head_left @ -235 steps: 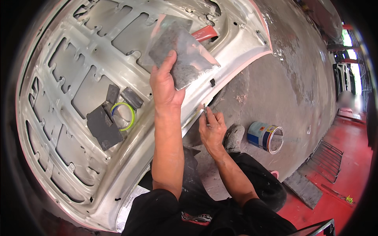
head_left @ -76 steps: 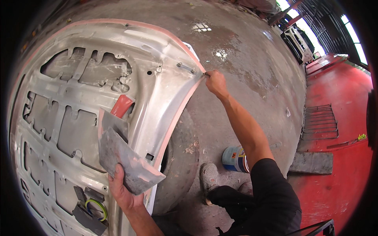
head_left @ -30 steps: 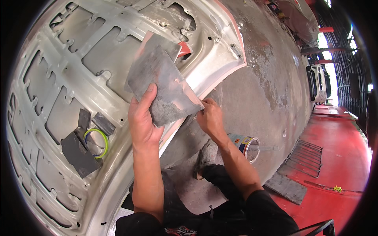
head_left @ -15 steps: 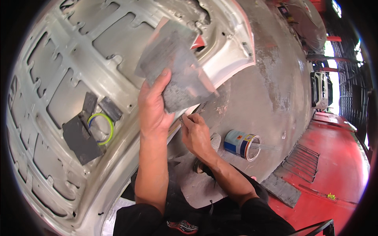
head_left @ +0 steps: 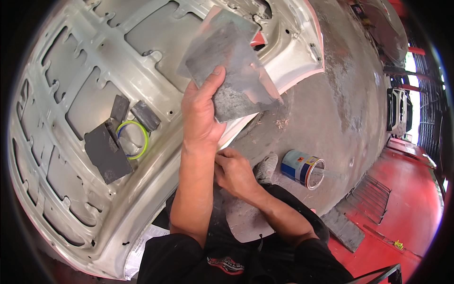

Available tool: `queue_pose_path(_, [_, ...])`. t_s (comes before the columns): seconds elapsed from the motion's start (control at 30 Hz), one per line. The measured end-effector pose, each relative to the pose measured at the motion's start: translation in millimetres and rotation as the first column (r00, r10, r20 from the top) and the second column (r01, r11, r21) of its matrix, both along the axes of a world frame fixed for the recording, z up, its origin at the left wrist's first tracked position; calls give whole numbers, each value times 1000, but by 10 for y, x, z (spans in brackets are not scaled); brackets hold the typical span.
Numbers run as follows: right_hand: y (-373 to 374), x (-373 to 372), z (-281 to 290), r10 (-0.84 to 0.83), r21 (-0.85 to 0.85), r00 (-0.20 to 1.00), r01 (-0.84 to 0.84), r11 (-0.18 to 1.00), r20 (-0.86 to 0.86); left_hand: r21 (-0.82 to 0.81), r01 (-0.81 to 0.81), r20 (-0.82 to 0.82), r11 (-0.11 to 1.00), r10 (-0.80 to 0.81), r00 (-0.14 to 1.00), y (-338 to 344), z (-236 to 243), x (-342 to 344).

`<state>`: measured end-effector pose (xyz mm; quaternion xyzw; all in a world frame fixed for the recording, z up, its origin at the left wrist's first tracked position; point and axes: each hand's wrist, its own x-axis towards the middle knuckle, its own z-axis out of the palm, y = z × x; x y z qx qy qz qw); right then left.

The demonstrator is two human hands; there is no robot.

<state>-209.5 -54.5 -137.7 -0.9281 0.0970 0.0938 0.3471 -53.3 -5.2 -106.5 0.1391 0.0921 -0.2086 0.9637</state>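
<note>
My left hand (head_left: 203, 109) is closed on grey spreader plates (head_left: 231, 80) smeared with pinkish filler, held over an upturned silver car hood panel (head_left: 142, 75). Partly behind them shows a red tube (head_left: 257, 39). My right hand (head_left: 231, 169) is curled at the panel's near edge, below the plates; its fingertips and whatever they hold are hidden. On the panel at left lie small grey blocks (head_left: 144, 115), a dark grey sheet (head_left: 105, 154) and a green ring, apparently tape (head_left: 144, 146).
A paint can (head_left: 295, 168) lies beside my shoe (head_left: 266, 168) on the concrete floor (head_left: 340, 109). At the right are a wire rack (head_left: 371, 199), a dark board (head_left: 343, 229), a red floor area (head_left: 406, 199) and a white vehicle part (head_left: 397, 109).
Since 2.5 seconds ago my right hand has come from the far corner back along the edge to near my body, dropping slightly further recently. My left hand still holds the plates, now higher in view.
</note>
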Motion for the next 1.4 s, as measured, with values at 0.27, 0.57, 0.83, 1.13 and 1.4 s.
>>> queue_pose_path(0.27, [-1408, 61, 910, -350, -21, 927, 355, 934, 136, 46, 147, -31, 988, -145, 989, -60, 18, -49])
queue_pose_path(0.57, [-1403, -56, 1461, 534, -648, 659, -92, 756, 530, -48, 567, -22, 822, -569, 822, -441, 93, -402])
queue_pose_path(0.83, [-1584, -595, 1034, 360, -418, 860, -195, 887, 363, 113, 338, 43, 934, -345, 938, -402, 304, -456])
queue_pose_path(1.13, [-2052, -826, -165, 23, 517, 927, 187, 835, -374, 227, 169, 221, 959, -220, 950, -477, 205, -408])
queue_pose_path(1.4, [-2402, -684, -311, 260, -40, 930, -259, 965, 259, 428, 61, 412, 902, -255, 875, -864, 569, -791])
